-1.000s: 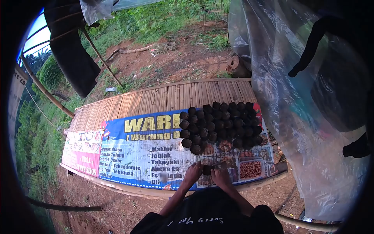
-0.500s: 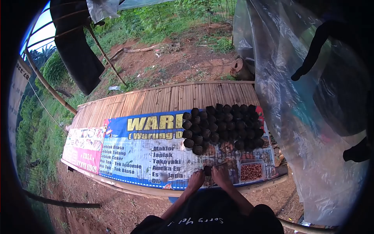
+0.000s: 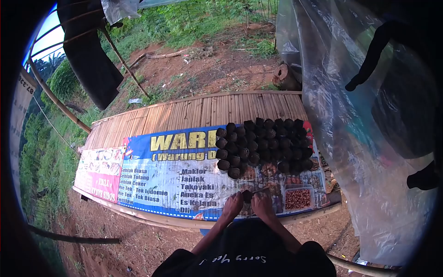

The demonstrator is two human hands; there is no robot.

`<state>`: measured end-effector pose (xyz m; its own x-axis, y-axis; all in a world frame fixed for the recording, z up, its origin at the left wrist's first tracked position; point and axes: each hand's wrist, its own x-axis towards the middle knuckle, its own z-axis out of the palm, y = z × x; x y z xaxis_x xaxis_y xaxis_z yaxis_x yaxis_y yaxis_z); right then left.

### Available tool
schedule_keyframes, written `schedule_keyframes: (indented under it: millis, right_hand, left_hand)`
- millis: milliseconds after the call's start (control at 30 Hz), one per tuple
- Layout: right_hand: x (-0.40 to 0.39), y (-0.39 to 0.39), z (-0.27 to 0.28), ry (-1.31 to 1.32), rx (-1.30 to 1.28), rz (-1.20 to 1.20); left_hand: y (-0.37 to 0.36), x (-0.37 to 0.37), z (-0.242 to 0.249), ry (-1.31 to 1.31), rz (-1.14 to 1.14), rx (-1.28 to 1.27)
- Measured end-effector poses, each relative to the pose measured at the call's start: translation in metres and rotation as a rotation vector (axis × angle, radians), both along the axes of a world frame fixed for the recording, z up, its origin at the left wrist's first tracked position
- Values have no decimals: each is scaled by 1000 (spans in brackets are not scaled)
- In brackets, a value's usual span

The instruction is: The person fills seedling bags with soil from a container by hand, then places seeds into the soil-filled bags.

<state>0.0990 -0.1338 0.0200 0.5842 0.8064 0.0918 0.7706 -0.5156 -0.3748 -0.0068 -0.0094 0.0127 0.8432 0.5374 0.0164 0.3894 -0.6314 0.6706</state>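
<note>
Near the table's front edge, my left hand (image 3: 232,206) is closed at the left side of a small dark pot (image 3: 247,196). From the other side my right hand (image 3: 262,204) meets the same pot, its fingers pressed together, with a thin dark strip or tool (image 3: 262,190) showing above them. Several rows of black pots (image 3: 272,143) stand close together on the printed banner (image 3: 161,180), ahead of my hands. Right of my right hand is a clear tray of reddish-brown beans or seeds (image 3: 298,199), which may be part of the print.
Bamboo slats (image 3: 184,114) form the table top behind the banner. Clear plastic sheeting (image 3: 337,138) hangs on the right. A dark cloth (image 3: 87,60) hangs at the upper left beside bamboo poles. Reddish soil and a hollow log (image 3: 284,77) lie beyond the table.
Both hands have moved slightly up in the view with the small pot between them. The thin dark strip by my right hand shows more clearly now.
</note>
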Motion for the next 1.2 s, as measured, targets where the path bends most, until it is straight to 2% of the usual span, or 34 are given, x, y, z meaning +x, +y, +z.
schedule_keyframes:
  millis: [67, 133, 200, 267, 400, 533, 633, 700, 800, 900, 1133, 1200]
  right_hand:
    - [1, -3, -19, -16, -20, 19]
    - [4, 0, -13, -36, -30, 40]
    - [-1, -3, -6, -2, 96, -13]
    - [-3, -4, -25, -13, 64, 17]
    - [-6, -4, -11, 6, 22, -10]
    - [-10, -5, -16, 29, 28, -45]
    - [-12, -5, -12, 122, -35, -52]
    - [-4, -2, -5, 223, -29, -101]
    - [6, 0, 2, 125, 11, -108]
    - [6, 5, 1, 55, -9, -81]
    - [11, 9, -21, -4, -10, 23]
    - [11, 10, -16, -76, 84, 48]
  left_hand:
    - [3, -1, -9, 0, -42, 10]
    - [6, 3, -5, -5, -82, 30]
    - [5, 0, -4, -34, -75, 45]
    - [13, 0, -11, 1, -108, 61]
    - [18, 6, -5, 17, -172, 157]
    - [24, 6, -11, 27, -202, 124]
    - [20, 4, -2, 19, -160, 110]
    - [11, 3, 10, 106, 65, -9]
    - [-1, -4, -3, 218, 125, -112]
    - [-9, -7, -6, 196, 125, -217]
    - [-8, -9, -10, 86, 140, -111]
    - [-4, -9, -13, 17, 86, -141]
